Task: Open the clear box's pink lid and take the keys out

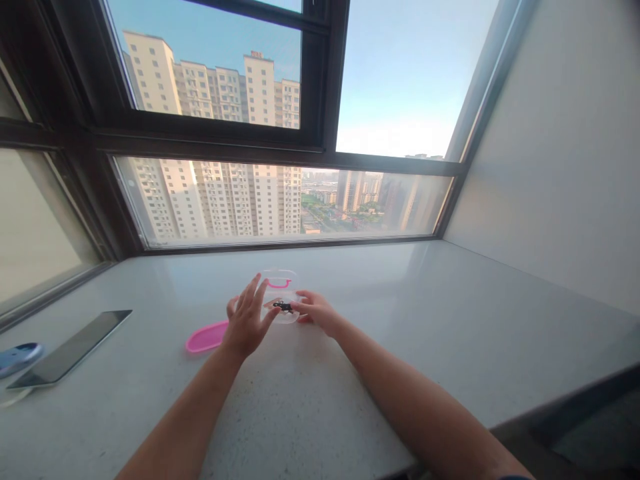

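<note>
A small clear plastic box (287, 319) stands on the pale sill with its lid (280, 273) raised on the far side. A pink curved piece, like a handle (279, 285), shows at the lid. Small black items (283, 306) lie in the box; their kind is too small to tell. My left hand (247, 321) is at the box's left side, fingers stretched and apart, fingertips by the lid and thumb near the black items. Gripping the right side of the box is my right hand (315, 311), its thumb by the black items. A pink oval tray-like piece (206, 338) lies partly behind my left hand.
On the left of the sill (400, 300) lie a dark flat tablet-like device (75, 348) and a bluish rounded object (20, 359). A dark-framed window (320, 160) borders the far side, a white wall (560, 173) the right. The sill's edge (565, 395) runs along the lower right.
</note>
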Tool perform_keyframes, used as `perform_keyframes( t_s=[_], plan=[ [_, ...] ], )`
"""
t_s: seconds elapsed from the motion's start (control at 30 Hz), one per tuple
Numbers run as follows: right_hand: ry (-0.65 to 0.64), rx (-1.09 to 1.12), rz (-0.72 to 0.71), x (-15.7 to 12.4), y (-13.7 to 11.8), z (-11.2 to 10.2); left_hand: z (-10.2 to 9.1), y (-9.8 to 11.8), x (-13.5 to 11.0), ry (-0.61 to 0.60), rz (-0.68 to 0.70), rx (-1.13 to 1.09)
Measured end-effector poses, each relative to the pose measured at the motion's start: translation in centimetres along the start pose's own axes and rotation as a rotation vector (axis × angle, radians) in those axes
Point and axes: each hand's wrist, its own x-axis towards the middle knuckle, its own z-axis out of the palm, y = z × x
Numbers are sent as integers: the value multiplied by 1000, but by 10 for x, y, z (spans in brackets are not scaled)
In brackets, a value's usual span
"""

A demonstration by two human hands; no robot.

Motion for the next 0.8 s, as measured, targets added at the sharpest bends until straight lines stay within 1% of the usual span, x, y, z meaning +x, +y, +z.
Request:
perform_keyframes(
  t_s=[0.1, 0.17, 0.3, 0.33, 0.4, 0.53, 0.6, 0.7, 0.8],
  plan=[
    [-33, -42, -58, 20, 0, 16, 3, -11, 2, 18, -76, 43],
    [-15, -45, -77, 35, 1, 30, 4, -19, 3, 51, -152, 74],
    [11, -15, -76, 64, 7, 55, 6, -38, 5, 107, -385, 123],
    [16, 2, -67, 70, 10, 60, 8, -44, 5, 101, -445, 125],
    [37, 33, -47, 81, 16, 68, 11, -56, 4, 46, -537, 118],
    [46, 69, -52, 94, 27, 79, 21, -75, 0, -70, -673, 82],
    [47, 75, -81, 96, 31, 82, 26, -80, -2, -134, -702, 40],
    [56, 55, -118, 95, 35, 82, 30, -85, -3, -212, -673, -36],
    [53, 14, -158, 94, 39, 82, 31, -88, -3, -214, -622, -89]
  ],
)
